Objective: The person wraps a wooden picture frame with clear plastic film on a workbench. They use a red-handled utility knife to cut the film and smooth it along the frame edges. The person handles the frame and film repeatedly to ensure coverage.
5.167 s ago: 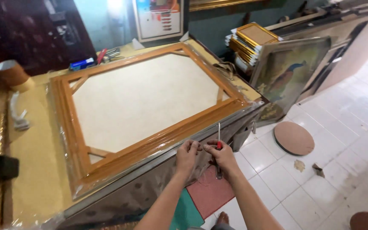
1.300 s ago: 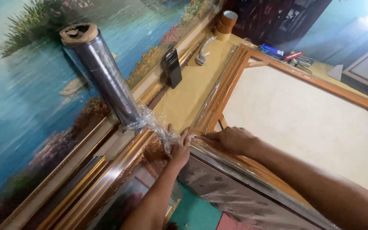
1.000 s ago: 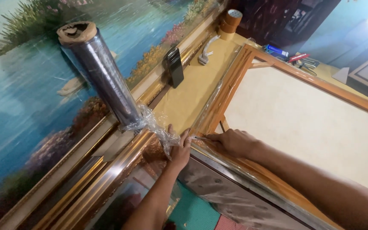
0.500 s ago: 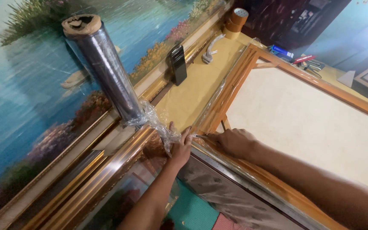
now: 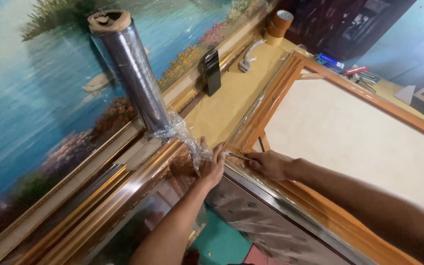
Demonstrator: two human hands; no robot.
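while the big landscape painting (image 5: 40, 88) fills the left side, a roll of clear wrap (image 5: 132, 73) stands tilted against its gilt frame, cardboard core showing at the top, and a crumpled tail of film (image 5: 185, 140) runs off its lower end toward the hands; left hand (image 5: 213, 164) comes up from below, fingers bent and closed around that bunched film, pinching it right at the corner of the wooden picture frame (image 5: 271, 100); just beside it, the right hand (image 5: 270, 163) lies knuckles up on the frame's wrapped edge, fingers curled shut on a thin blade (image 5: 236, 156) whose tip points at the film between the two hands, nearly touching the left fingertips; frame lies back side up on the yellow-covered table (image 5: 231, 98), pale backing board (image 5: 349, 137) wide open to the right; further up the table, a black phone (image 5: 211, 71) leans on the painting's frame, a tape roll (image 5: 279, 25) sits near the far end, and some pens (image 5: 354, 73) lie over at the far right
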